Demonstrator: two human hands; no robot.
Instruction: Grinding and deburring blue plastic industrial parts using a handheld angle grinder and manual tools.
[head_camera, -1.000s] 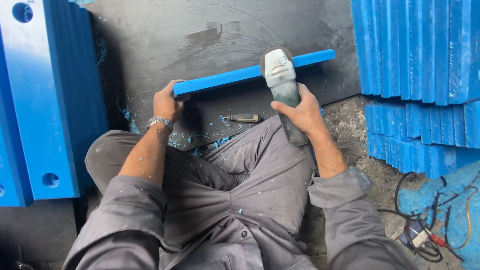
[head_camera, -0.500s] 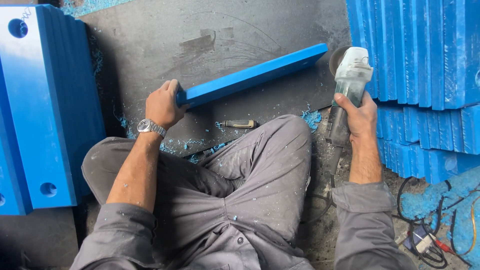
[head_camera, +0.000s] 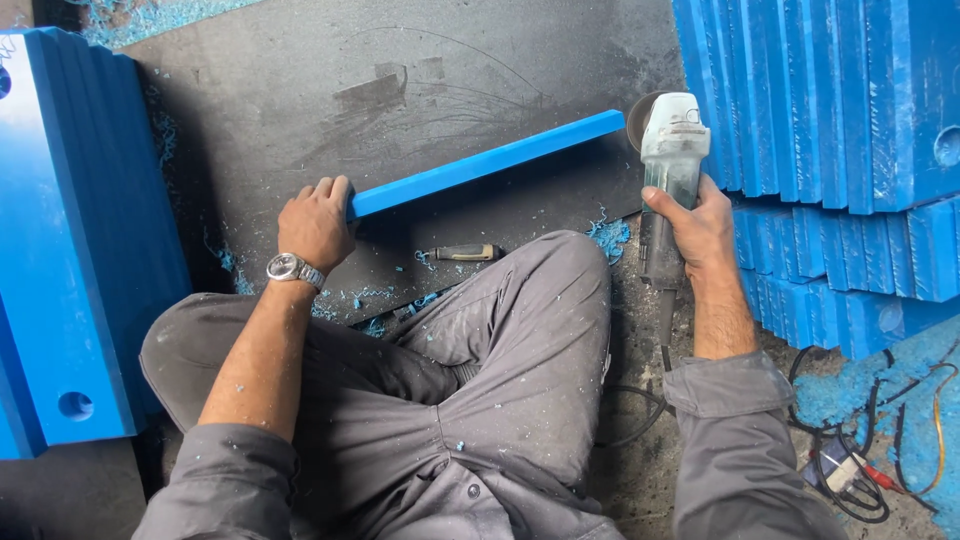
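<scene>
A long blue plastic bar (head_camera: 490, 163) stands on edge on a dark board (head_camera: 400, 80), slanting up to the right. My left hand (head_camera: 315, 222) grips its near left end. My right hand (head_camera: 695, 225) is wrapped around the body of a grey angle grinder (head_camera: 670, 150). The grinder's disc sits just off the bar's right end. I sit cross-legged in grey overalls, and a wristwatch (head_camera: 290, 267) is on my left wrist.
Stacks of blue plastic slabs stand at the left (head_camera: 70, 250) and the right (head_camera: 850, 150). A small tool with a dark handle (head_camera: 465, 253) lies on the board near my knee. Blue shavings (head_camera: 608, 233) litter the floor. Cables and a plug (head_camera: 850, 465) lie at lower right.
My right hand has carried the grinder from the middle of the bar to beyond its right end. The left hand keeps its hold on the left end.
</scene>
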